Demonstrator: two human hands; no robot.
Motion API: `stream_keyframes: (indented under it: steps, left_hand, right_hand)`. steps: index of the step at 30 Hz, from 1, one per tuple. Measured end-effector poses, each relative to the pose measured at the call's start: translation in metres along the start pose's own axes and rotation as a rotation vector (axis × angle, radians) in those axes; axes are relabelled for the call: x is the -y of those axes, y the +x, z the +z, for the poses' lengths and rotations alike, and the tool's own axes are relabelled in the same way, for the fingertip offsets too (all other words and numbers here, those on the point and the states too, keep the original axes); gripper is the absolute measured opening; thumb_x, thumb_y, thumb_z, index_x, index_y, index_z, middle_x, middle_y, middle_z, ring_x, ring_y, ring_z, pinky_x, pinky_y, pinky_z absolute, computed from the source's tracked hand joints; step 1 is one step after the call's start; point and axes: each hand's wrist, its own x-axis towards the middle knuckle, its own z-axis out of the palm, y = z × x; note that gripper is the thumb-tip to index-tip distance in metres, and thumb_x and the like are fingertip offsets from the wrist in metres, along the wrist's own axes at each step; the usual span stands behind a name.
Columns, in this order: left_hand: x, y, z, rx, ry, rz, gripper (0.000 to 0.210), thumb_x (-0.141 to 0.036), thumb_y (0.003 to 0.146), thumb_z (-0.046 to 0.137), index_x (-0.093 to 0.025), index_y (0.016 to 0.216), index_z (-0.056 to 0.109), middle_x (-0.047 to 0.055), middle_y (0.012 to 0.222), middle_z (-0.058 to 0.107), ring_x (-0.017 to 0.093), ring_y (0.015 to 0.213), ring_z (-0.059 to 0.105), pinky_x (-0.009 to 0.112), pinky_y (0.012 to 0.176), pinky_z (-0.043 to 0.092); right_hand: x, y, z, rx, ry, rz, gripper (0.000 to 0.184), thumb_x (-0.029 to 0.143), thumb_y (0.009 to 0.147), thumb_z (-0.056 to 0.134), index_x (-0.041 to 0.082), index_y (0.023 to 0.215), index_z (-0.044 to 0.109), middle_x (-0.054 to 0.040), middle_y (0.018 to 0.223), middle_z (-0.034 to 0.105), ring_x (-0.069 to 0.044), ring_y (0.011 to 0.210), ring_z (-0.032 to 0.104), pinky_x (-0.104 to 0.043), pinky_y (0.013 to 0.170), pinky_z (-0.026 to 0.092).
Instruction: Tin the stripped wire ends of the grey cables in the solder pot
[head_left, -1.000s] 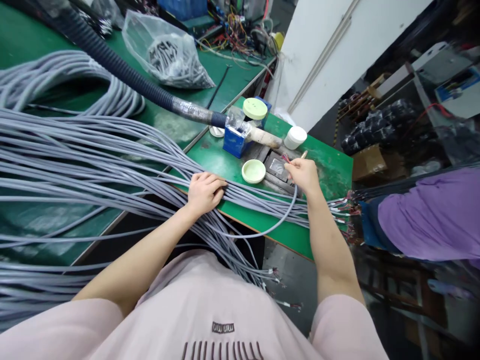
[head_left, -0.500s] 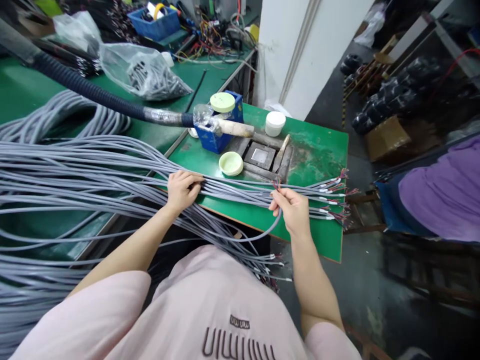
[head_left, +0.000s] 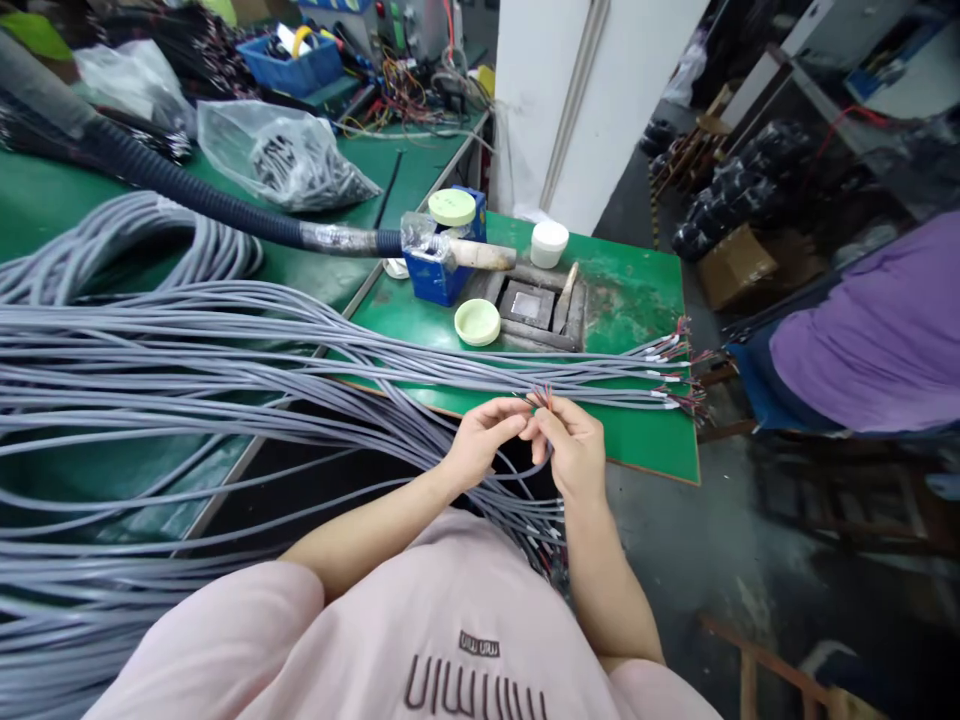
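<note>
My right hand [head_left: 576,448] is closed on the end of a grey cable, just below its fanned-out thin coloured wires [head_left: 546,397]. Close beside it, my left hand [head_left: 480,438] has thumb and fingertips pinched at the same wires, a dark strand showing by its fingertips. Behind both hands a bundle of grey cables [head_left: 450,366] crosses the green board, and its stripped wire ends [head_left: 688,398] fan out at the right edge. More cable ends [head_left: 547,535] hang below my hands, in front of my shirt.
A square solder pot [head_left: 527,305] with a flat stick [head_left: 566,298] stands behind the cables. Around it are a pale green dish [head_left: 478,322], a white jar [head_left: 549,243], a blue box [head_left: 435,280] and a hose [head_left: 247,222]. A person in purple [head_left: 870,330] sits at right.
My left hand has left the cable bundle and come right to the wires at my right hand. The right hand, still holding the cable end, is slightly lower. The view has shifted a little.
</note>
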Motion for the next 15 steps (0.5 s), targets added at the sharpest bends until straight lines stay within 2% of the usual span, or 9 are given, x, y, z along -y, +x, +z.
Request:
stream_keyframes:
  steps: [3,7,11,15]
  left_hand:
    - [-0.010,-0.003,0.000,0.056,-0.191,-0.064,0.028,-0.036,0.071,0.078,-0.017,0.087,0.065,-0.007,0.052,0.053,0.008,0.047,0.053,0.024,0.053,0.046]
    - [-0.024,-0.009,-0.008,0.097,-0.257,-0.101,0.025,-0.035,0.073,0.076,-0.017,0.078,0.059,-0.008,0.049,0.051,0.010,0.039,0.053,0.023,0.044,0.043]
    - [-0.029,-0.015,-0.014,0.138,-0.264,-0.043,0.026,-0.037,0.077,0.072,-0.018,0.079,0.054,-0.009,0.047,0.050,0.012,0.036,0.055,0.023,0.041,0.044]
    - [-0.031,-0.019,-0.016,0.118,-0.280,0.052,0.019,-0.032,0.084,0.066,-0.019,0.080,0.053,-0.007,0.049,0.052,0.009,0.036,0.051,0.020,0.040,0.040]
  right_hand:
    - [-0.004,-0.008,0.016,-0.013,-0.012,0.018,0.027,0.034,0.082,0.066,0.021,0.105,0.070,0.0042,0.058,0.064,-0.005,0.033,0.047,-0.018,0.031,0.034]
    - [-0.007,-0.014,0.032,-0.034,-0.020,0.048,0.032,0.034,0.080,0.068,0.022,0.110,0.068,0.0041,0.058,0.065,-0.006,0.032,0.045,-0.019,0.029,0.033]
    - [-0.007,-0.018,0.049,-0.056,0.001,0.062,0.031,0.034,0.080,0.068,0.023,0.109,0.066,0.0056,0.056,0.063,-0.006,0.033,0.043,-0.020,0.031,0.033]
    - [-0.010,-0.021,0.065,-0.142,0.033,0.007,0.027,0.036,0.082,0.064,0.023,0.106,0.062,0.0081,0.050,0.056,-0.006,0.034,0.040,-0.019,0.034,0.033]
